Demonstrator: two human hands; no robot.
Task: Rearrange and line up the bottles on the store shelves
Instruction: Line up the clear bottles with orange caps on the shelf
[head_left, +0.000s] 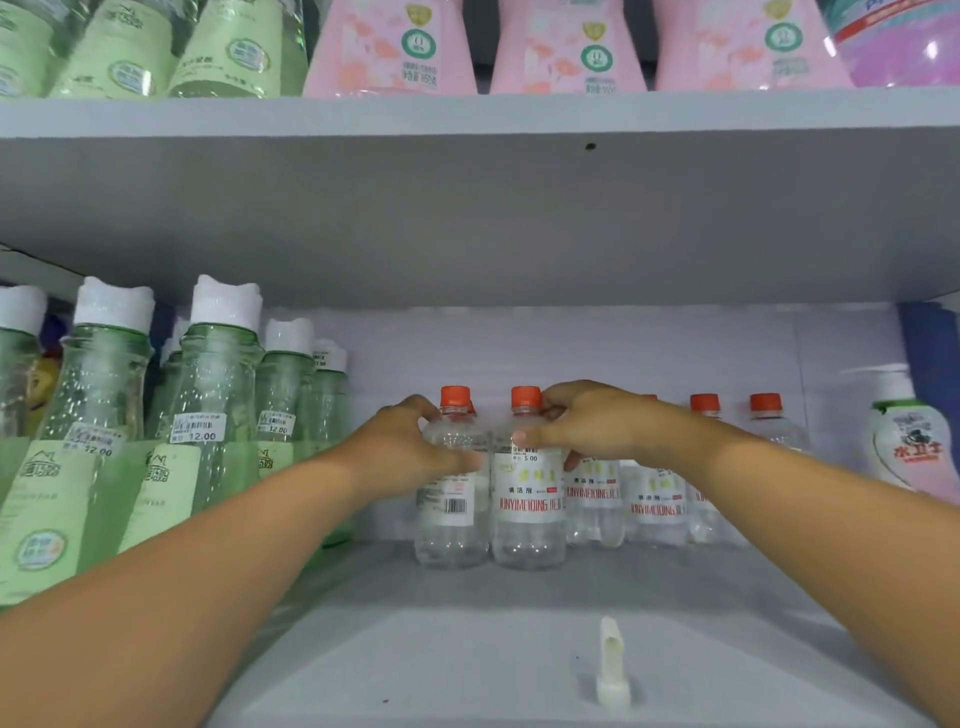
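Forearms reach in: left hand (410, 447) grips left upright clear bottle (451, 499), right hand (582, 423) grips its neighbour bottle (527, 499), both w/ curled fingers.

I see a pale grey lower shelf board (467, 649) with a small white plastic peg (613, 665) lying on it. Above it runs the upper shelf board (467, 208); behind it, a pale lilac back wall (571, 343). The light is soft and even.
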